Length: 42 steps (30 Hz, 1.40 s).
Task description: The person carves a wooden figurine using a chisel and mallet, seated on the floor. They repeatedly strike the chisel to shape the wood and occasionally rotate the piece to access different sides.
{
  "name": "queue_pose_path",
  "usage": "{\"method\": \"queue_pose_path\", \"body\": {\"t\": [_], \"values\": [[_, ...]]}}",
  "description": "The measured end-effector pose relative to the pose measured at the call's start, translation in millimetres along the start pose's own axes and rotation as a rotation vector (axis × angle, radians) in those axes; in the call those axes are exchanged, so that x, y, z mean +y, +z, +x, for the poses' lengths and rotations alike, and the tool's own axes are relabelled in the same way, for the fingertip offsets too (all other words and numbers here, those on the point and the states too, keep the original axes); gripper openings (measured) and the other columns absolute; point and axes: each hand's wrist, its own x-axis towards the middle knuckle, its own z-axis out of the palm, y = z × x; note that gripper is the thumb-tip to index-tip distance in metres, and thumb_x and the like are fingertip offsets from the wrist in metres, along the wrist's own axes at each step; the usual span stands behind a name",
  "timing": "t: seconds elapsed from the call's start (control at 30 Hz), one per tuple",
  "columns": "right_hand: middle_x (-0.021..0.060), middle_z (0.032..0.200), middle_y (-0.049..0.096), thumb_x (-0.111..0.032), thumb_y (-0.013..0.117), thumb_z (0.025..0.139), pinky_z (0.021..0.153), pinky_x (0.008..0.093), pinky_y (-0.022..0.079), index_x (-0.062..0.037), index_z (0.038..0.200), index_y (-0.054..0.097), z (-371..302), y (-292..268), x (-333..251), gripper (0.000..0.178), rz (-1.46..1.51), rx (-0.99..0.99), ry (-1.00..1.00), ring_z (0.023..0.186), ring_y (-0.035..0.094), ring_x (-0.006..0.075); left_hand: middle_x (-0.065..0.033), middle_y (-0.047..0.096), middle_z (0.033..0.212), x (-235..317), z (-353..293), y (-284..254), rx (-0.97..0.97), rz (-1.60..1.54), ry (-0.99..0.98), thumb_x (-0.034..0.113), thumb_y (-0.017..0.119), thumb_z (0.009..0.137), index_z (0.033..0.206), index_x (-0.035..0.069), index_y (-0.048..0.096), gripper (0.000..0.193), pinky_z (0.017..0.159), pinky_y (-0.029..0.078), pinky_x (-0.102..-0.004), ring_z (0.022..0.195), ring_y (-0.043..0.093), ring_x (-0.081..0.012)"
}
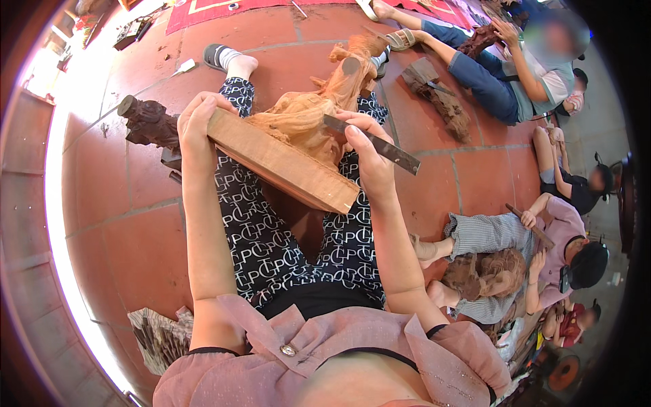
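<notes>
A pale orange-brown wood carving [298,112] with a thick flat base [281,159] rests tilted across my lap. At the left end of that base, my left hand [198,122] is closed around the edge and corner. My right hand [371,152] grips a flat dark metal strip [400,157] with small holes near its lower end. The strip's upper end lies against or just over the carved folds; contact there cannot be made out. Beyond my left hand, a dark wood figure [150,122] stands on the floor, partly hidden by my wrist.
Red tiles [115,203] surround my legs. A rough wood block [437,98] lies ahead to the right. Seated people work at right, one beside a brown carving [488,271]. A bundle of tools [159,336] sits at lower left, and a white scraper-like piece [184,66] lies ahead.
</notes>
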Motion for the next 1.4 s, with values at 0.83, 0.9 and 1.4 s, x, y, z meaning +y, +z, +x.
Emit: {"method": "queue_pose_path", "body": {"t": [0.83,0.9,1.4], "values": [[0.0128,0.119,0.053,-0.011,0.061,0.087,0.089,0.0279,0.041,0.0008,0.091,0.065,1,8,9,0.013,-0.139,-0.054,-0.114,0.101,0.052,0.0151,-0.0102,0.061,0.076,-1,0,3,0.020,-0.006,0.021,0.025,0.044,0.087,0.079,-0.002,0.060,0.032,0.072,0.042,-0.0267,0.072,0.055,-0.0149],[0.0128,0.119,0.054,-0.011,0.058,0.089,0.095,0.0331,0.039,0.0013,0.095,0.063,1,-5,19,0.015,-0.012,-0.023,-0.052,0.109,0.050,0.0186,-0.0120,0.060,0.077,-4,2,0,-0.007,0.013,0.007,0.027,0.044,0.087,0.081,-0.002,0.059,0.032,0.074,0.044,-0.0298,0.076,0.057,-0.0184],[0.0087,0.110,0.059,-0.011,0.061,0.086,0.085,0.0283,0.043,0.0040,0.090,0.065,8,-12,4,0.016,0.036,0.017,-0.014,0.096,0.055,0.0137,-0.0131,0.060,0.080,-1,2,-1,-0.012,0.017,0.009,0.026,0.043,0.088,0.082,-0.001,0.058,0.032,0.076,0.045,-0.0310,0.079,0.058,-0.0197]]}}
